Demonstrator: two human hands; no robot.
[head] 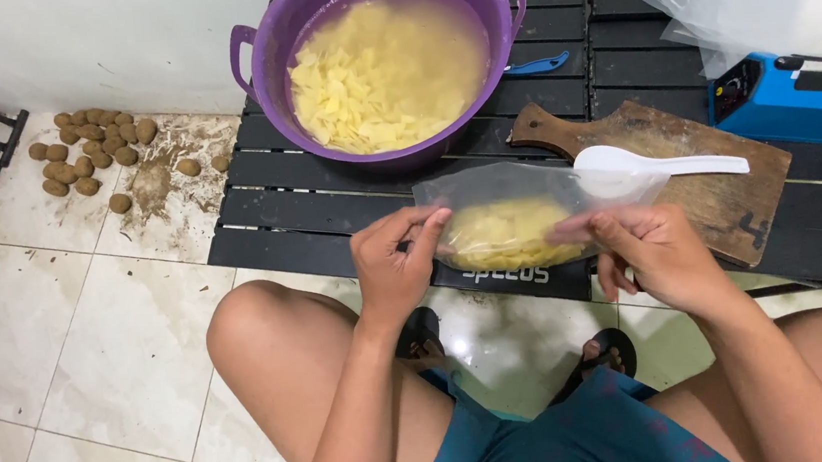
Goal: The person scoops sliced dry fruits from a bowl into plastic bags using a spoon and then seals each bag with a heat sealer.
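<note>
While both hands, left (396, 263) and right (656, 248), pinch the bag (510, 213) below the tub (374, 59), I'd keep it level so slices (507, 235) stay put.

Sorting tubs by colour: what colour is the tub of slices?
Purple tub, clearest in the head view.

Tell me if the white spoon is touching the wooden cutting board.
Cannot tell. In the head view the white spoon lies across the clear bag's top and over the wooden cutting board, but no contact or gap shows plainly.
</note>
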